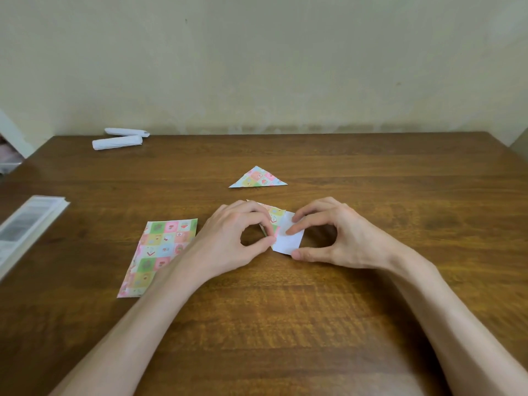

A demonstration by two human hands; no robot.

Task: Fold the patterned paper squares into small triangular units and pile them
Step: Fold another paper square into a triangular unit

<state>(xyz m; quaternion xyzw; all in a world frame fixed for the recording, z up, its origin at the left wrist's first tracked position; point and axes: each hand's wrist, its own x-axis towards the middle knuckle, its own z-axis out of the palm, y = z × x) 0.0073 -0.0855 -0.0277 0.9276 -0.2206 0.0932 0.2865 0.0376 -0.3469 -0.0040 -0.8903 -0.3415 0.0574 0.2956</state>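
A half-folded paper square (287, 234) lies on the wooden table (285, 310), its white underside up and a patterned flap showing at its far left. My left hand (237, 238) pinches its left edge between curled thumb and forefinger. My right hand (334, 235) holds its right part, forefinger pressing on the white face and thumb at the near corner. One finished patterned triangle (258, 178) lies flat a little farther back. A stack of unfolded patterned paper (158, 252) lies to the left, partly under my left forearm.
Two white rolled paper bundles (118, 140) lie at the table's far left edge by the wall. A pile of printed sheets (25, 227) sits at the left edge.
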